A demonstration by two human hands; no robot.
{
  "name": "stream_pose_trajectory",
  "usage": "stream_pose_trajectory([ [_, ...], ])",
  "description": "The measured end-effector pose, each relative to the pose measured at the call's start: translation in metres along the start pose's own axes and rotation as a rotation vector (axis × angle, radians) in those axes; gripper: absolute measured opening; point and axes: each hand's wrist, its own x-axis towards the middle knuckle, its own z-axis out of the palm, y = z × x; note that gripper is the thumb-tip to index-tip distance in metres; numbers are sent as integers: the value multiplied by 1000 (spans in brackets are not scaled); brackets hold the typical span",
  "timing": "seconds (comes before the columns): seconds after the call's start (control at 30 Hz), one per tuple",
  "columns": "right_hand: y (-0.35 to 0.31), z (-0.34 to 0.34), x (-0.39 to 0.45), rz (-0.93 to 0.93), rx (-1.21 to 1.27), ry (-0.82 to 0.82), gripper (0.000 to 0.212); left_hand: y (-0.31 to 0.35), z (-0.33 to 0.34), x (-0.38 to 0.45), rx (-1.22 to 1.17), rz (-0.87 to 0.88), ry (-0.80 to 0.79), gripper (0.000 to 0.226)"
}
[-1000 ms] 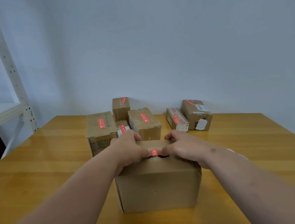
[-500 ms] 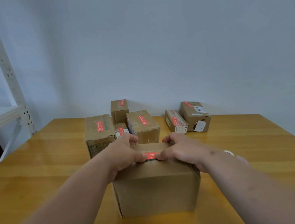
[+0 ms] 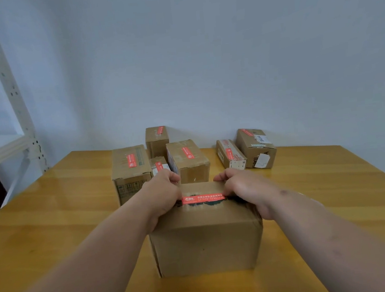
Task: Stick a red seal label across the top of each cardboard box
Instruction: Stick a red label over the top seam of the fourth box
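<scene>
A brown cardboard box [image 3: 207, 242] stands near the table's front, right in front of me. A red seal label [image 3: 202, 198] with white print lies flat across its top. My left hand [image 3: 162, 195] sits on the box's top left corner, thumb pressing the label's left end, fingers curled over the far edge. My right hand [image 3: 244, 188] mirrors it on the top right corner, thumb on the label's right end. The label's two tips are hidden under my thumbs.
Several smaller cardboard boxes, each with a red label on top, stand at the back of the wooden table [image 3: 51, 224]: one group [image 3: 132, 172] behind my left hand, two [image 3: 255, 148] at the back right. A white metal shelf [image 3: 2, 107] rises at the left.
My hands have slid apart along the box top, left hand leftward and right hand rightward. Much more of the red label shows between them now.
</scene>
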Motion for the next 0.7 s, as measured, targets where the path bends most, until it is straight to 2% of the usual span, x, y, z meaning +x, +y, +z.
stream_pose_trajectory([
  [0.1,1,2,-1,-48,-40,-6,27,-1,3,-2,63,39,16,36],
  [0.2,4,-1,-1,-61,-86,-49,45,0,0,-4,86,38,-9,48],
  [0.33,6,-8,-1,-14,98,-134,45,1,-6,-8,-68,19,-92,47],
  [0.4,5,-6,-1,-26,86,-122,45,-1,-3,-7,-4,34,-72,53],
  [0.5,5,-1,-2,-57,-51,-63,57,0,0,-8,142,45,-8,72],
  [0.63,4,-5,-2,-26,52,-106,44,2,-3,-8,22,15,-91,63],
  [0.7,2,-3,-2,-27,57,-96,38,2,0,-8,48,32,-69,65],
])
